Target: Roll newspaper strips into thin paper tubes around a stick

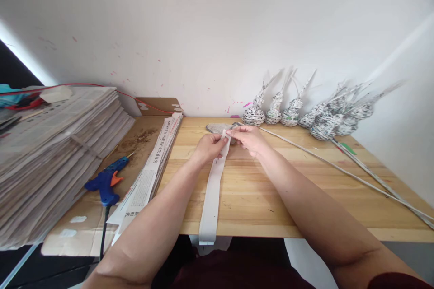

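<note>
While the left hand (207, 147) and right hand (251, 140) pinch the far end of the strip (210, 203), thumbs against fingers, it lies lengthwise on the worktop (251, 203). The step looks like folding or rolling that end, and the next move calls for even thumb pressure. Beyond the strip is a cloth (214, 128); well left, the glue gun (108, 181); right, woven bulbs (290, 115).

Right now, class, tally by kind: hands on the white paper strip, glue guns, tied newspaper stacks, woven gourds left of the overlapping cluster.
Left hand and right hand on white paper strip: 2
Glue gun: 1
Tied newspaper stack: 1
Woven gourds: 3
Total: 7
</note>
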Motion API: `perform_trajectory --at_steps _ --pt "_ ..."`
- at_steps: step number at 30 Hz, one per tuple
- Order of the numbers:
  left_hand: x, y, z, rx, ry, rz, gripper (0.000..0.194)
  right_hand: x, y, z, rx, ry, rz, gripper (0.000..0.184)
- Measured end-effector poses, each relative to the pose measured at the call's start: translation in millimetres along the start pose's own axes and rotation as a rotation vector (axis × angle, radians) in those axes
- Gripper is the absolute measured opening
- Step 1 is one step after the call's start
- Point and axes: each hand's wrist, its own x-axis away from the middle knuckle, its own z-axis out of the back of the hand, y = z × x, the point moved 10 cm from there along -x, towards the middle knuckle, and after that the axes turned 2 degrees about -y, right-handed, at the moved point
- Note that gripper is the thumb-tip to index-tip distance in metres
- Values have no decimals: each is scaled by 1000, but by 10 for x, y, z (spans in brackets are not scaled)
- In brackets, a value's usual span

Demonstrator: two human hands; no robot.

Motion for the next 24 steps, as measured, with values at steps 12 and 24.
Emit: perform_trajectory --at_steps 12,24 --pt "10 13 55 17 62 26 27 20 -67 -55 31 -46 48 29" --pt "33 4 61 22 69 62 22 25 -61 -51 52 -36 31 19"
